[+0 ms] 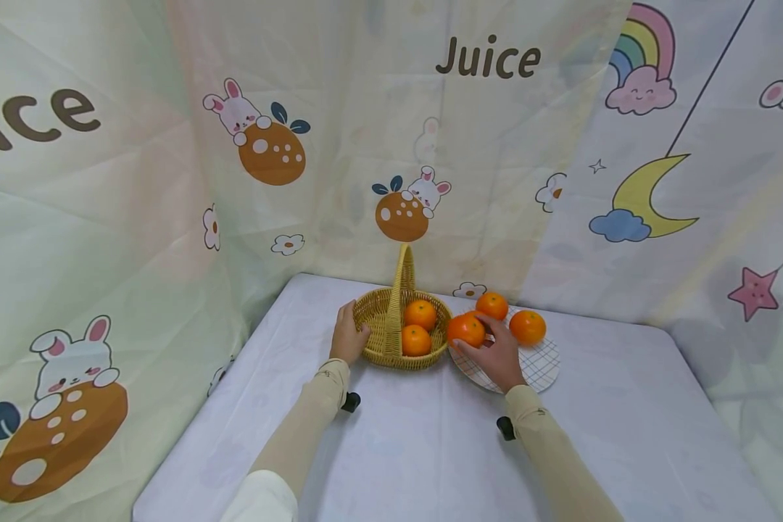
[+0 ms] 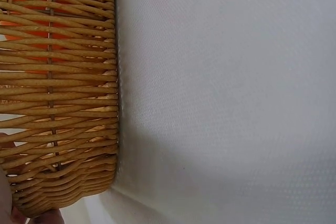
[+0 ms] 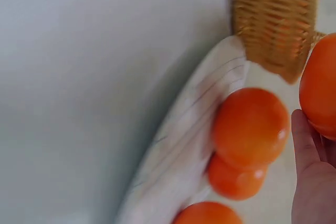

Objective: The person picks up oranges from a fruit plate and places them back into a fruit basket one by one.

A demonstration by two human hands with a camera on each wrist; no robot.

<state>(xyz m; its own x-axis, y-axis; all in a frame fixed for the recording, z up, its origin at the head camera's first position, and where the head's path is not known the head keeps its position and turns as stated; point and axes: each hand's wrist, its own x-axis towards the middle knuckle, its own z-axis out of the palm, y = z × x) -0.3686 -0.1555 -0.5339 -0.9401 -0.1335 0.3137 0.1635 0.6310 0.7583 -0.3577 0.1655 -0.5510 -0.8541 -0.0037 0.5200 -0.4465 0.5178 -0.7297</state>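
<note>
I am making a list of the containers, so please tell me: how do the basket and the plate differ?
The basket is woven and tan; the plate is white with thin crossing lines. The basket is deep, with an arched handle; the plate is shallow, with no handle in view. The left hand grips the basket; no hand grips the plate. Both bear oranges.

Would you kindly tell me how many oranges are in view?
6: two oranges in the basket, one orange in the right hand and three oranges on the plate, only two of which show clearly in the head view; more could be hidden.
</note>
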